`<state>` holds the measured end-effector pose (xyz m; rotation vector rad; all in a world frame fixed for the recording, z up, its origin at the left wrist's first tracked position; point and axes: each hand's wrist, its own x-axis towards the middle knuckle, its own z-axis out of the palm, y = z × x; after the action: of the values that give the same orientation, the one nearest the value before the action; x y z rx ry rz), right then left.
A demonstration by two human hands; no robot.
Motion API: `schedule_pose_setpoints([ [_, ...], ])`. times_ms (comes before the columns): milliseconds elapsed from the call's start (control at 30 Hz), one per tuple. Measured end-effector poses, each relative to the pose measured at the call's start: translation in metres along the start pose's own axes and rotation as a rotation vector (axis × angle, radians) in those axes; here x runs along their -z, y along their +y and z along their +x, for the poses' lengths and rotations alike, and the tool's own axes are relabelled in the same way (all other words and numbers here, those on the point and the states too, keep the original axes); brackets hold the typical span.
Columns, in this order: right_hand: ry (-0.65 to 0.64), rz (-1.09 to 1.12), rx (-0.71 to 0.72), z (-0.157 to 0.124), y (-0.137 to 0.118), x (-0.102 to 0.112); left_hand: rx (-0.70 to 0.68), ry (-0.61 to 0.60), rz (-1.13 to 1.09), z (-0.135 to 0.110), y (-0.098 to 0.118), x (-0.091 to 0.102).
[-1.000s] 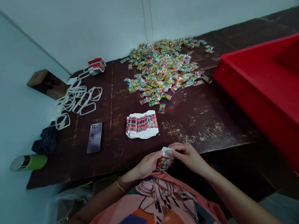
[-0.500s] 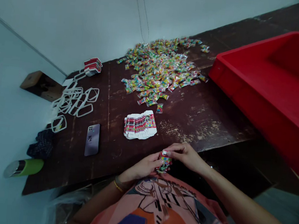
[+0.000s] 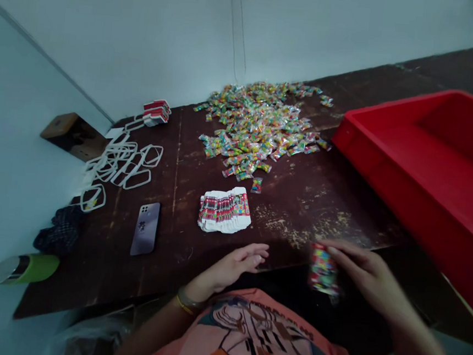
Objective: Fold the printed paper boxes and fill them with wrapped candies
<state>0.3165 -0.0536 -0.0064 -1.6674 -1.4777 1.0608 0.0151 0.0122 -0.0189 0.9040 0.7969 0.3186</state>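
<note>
My right hand is blurred by motion at the table's front edge and holds a small colourful printed box by its side. Over the near edge hovers my left hand, fingers loosely apart and holding nothing. Just beyond my left hand a fanned stack of flat printed box blanks lies on the dark wooden table. Farther back spreads a heap of small colourful candy packets.
A large red plastic tray fills the right side. A purple phone lies left of the blanks. White card offcuts, another small stack of blanks, a dark cloth and a green bottle are at the left.
Both hands were together on the small box at my front. Now my right hand has carried the box off to the right and my left hand has let go.
</note>
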Motion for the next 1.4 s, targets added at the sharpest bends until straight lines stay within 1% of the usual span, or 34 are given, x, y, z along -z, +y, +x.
schedule_pose_setpoints([
  [33, -0.019, -0.08, -0.02, -0.002, 0.008, 0.017, -0.017, 0.05, 0.014, -0.002, 0.003, 0.008],
  [67, -0.033, -0.159, -0.019, -0.002, 0.015, 0.029, -0.032, 0.102, -0.003, -0.004, 0.006, 0.016],
  [100, -0.041, -0.231, 0.002, 0.001, 0.019, 0.033, -0.046, 0.154, -0.033, -0.006, 0.007, 0.024],
  [133, -0.038, -0.28, 0.038, 0.006, 0.021, 0.029, -0.063, 0.201, -0.062, -0.008, 0.008, 0.03],
  [167, -0.036, -0.302, 0.088, 0.015, 0.02, 0.017, -0.082, 0.241, -0.082, -0.009, 0.007, 0.036],
  [200, -0.036, -0.303, 0.15, 0.026, 0.015, -0.001, -0.099, 0.271, -0.094, -0.01, 0.007, 0.039],
  [300, -0.159, -0.251, 0.395, 0.076, -0.011, -0.07, -0.117, 0.282, -0.108, -0.013, 0.004, 0.039],
  [333, -0.165, -0.305, 0.461, 0.095, -0.021, -0.091, -0.11, 0.273, -0.106, -0.014, 0.003, 0.036],
  [367, -0.173, -0.403, 0.509, 0.113, -0.031, -0.109, -0.099, 0.264, -0.101, -0.015, 0.002, 0.033],
  [400, -0.184, -0.514, 0.543, 0.131, -0.039, -0.122, -0.084, 0.253, -0.094, -0.017, 0.001, 0.031],
  [433, -0.199, -0.612, 0.566, 0.147, -0.045, -0.132, -0.068, 0.243, -0.085, -0.018, -0.001, 0.029],
  [500, -0.251, -0.739, 0.6, 0.171, -0.054, -0.143, -0.038, 0.232, -0.073, -0.021, -0.005, 0.027],
  [567, -0.297, -0.781, 0.63, 0.185, -0.058, -0.145, -0.026, 0.237, -0.075, -0.023, -0.008, 0.028],
  [600, -0.309, -0.8, 0.643, 0.186, -0.059, -0.145, -0.026, 0.24, -0.088, -0.024, -0.008, 0.028],
  [667, -0.319, -0.831, 0.666, 0.18, -0.061, -0.141, -0.046, 0.207, -0.154, -0.025, -0.006, 0.03],
  [733, -0.32, -0.847, 0.683, 0.159, -0.063, -0.138, -0.087, 0.143, -0.271, -0.025, -0.002, 0.032],
  [800, -0.308, -0.834, 0.713, 0.126, -0.063, -0.137, -0.139, 0.109, -0.4, -0.021, 0.0, 0.033],
  [867, -0.262, -0.746, 0.755, 0.088, -0.06, -0.137, -0.159, 0.129, -0.481, -0.015, -0.001, 0.031],
  [933, -0.177, -0.584, 0.761, 0.056, -0.056, -0.136, -0.115, 0.154, -0.49, -0.007, -0.006, 0.027],
  [967, -0.122, -0.503, 0.733, 0.046, -0.053, -0.134, -0.074, 0.163, -0.47, -0.003, -0.01, 0.023],
  [1033, -0.035, -0.379, 0.64, 0.037, -0.05, -0.128, 0.019, 0.156, -0.406, 0.003, -0.018, 0.014],
  [1100, -0.01, -0.278, 0.54, 0.038, -0.049, -0.12, 0.098, 0.14, -0.334, 0.006, -0.023, 0.004],
  [1167, -0.079, -0.159, 0.455, 0.041, -0.05, -0.113, 0.163, 0.104, -0.272, 0.008, -0.023, -0.004],
  [1233, -0.208, -0.034, 0.377, 0.042, -0.053, -0.108, 0.192, 0.049, -0.24, 0.007, -0.02, -0.011],
  [1267, -0.292, 0.025, 0.345, 0.042, -0.055, -0.105, 0.189, 0.013, -0.233, 0.006, -0.017, -0.013],
  [1333, -0.484, 0.137, 0.297, 0.041, -0.057, -0.099, 0.154, -0.092, -0.207, 0.0, -0.01, -0.016],
  [1400, -0.638, 0.214, 0.274, 0.04, -0.058, -0.093, 0.125, -0.247, -0.14, -0.007, -0.004, -0.017],
])
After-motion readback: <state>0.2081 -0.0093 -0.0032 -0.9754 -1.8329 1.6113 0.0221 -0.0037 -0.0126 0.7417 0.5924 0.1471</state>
